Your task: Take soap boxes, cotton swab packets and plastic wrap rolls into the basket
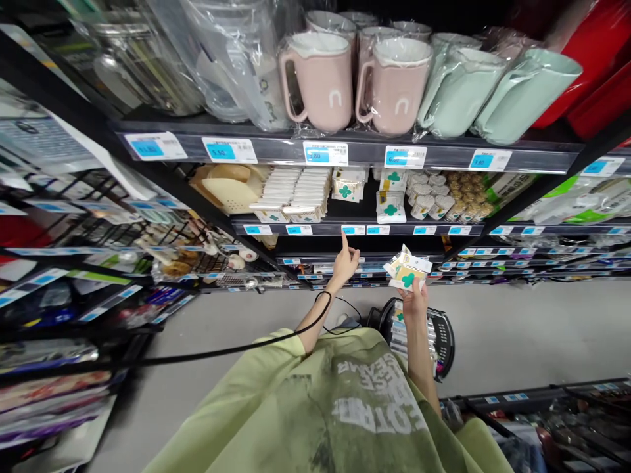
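Observation:
My left hand (346, 264) is raised before the middle shelf with nothing in it. Its index finger stretches up to a blue-and-white price label (353, 230) on the shelf edge, while the other fingers look bent. Small flat packets (408, 270) with a green clover print are gripped in my right hand (417, 299), closed around their lower end. Similar clover packets (390, 207) stand on the shelf above, with a second group (346, 185) further left. What the packets contain cannot be made out.
Plastic-wrapped pink mugs (325, 82) and green mugs (463, 85) line the upper shelf. Stacked white packs (308, 190) and wrapped rolls (428, 194) fill the middle one. A black basket (444, 341) with goods stands by my right arm. A black cable (207, 355) crosses my left forearm.

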The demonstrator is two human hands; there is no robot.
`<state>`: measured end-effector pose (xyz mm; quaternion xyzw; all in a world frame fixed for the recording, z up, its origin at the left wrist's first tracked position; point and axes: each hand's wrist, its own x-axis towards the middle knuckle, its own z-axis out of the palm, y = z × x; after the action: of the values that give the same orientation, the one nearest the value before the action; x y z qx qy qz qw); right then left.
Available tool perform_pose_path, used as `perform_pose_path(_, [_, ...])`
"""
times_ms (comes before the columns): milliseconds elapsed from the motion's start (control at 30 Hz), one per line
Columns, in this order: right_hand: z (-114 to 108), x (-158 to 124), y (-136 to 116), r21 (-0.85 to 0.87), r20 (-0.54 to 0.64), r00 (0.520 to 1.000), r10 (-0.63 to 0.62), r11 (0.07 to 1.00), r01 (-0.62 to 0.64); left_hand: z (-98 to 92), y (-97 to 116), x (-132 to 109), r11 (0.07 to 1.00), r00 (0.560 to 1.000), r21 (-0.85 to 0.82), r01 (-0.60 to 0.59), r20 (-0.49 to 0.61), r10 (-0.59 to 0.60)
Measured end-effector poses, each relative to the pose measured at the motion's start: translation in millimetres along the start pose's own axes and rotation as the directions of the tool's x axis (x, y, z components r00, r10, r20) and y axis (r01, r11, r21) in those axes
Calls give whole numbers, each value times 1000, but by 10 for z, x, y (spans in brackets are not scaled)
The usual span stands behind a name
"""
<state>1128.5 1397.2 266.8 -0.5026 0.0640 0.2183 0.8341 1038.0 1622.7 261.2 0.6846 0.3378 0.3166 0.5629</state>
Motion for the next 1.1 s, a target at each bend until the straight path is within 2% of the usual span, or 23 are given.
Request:
perform_pose_path(167, [-63, -1, -45, 32, -1, 1000, -17, 999, 17, -4, -82, 46, 992, 999, 118, 36, 11, -37])
perform_pose_path(400, [38, -85, -71, 14, 14, 1000, -19, 1000, 19, -51, -31, 33, 995, 996, 53, 89, 24, -90])
perform_pose_path(433, [58, -97, -74, 2, 18, 1000, -20, 1000, 19, -38, 1, 14, 995, 993, 3, 97, 61, -97])
perform_pose_path(500, [98, -128, -75, -18, 32, 999, -18, 1000, 19, 31, 74, -64, 975, 971, -161, 156, 205, -122])
perform_pose_path(600, [142, -176, -65, -62, 73, 997, -7, 998, 12, 221, 176, -264, 870, 874, -353, 344, 459, -159])
perform_pose_path(633, [145, -183, -63, -84, 94, 996, -7, 996, 15, 289, 197, -334, 848, 848, -369, 381, 505, -162])
perform_pose_path(700, [119, -172, -67, -109, 108, 994, -22, 993, 34, 398, 216, -448, 841, 842, -376, 390, 515, -161])
perform_pose_path(733, [89, -150, -76, -103, 85, 996, -40, 994, 49, 431, 213, -483, 845, 854, -380, 376, 497, -157])
perform_pose_path(800, [-5, -80, -111, -49, -34, 995, -95, 994, 93, 451, 187, -509, 843, 879, -401, 357, 450, -158])
perform_pose_path(867, [-126, 4, -159, 23, -197, 969, -146, 988, 154, 425, 142, -490, 834, 893, -420, 357, 416, -173])
perform_pose_path(933, [-249, 75, -208, 72, -312, 932, -182, 974, 214, 386, 91, -457, 829, 896, -422, 367, 400, -193])
perform_pose_path(1100, [-439, 139, -257, 95, -371, 905, -208, 961, 260, 342, -3, -413, 832, 906, -413, 371, 358, -227])
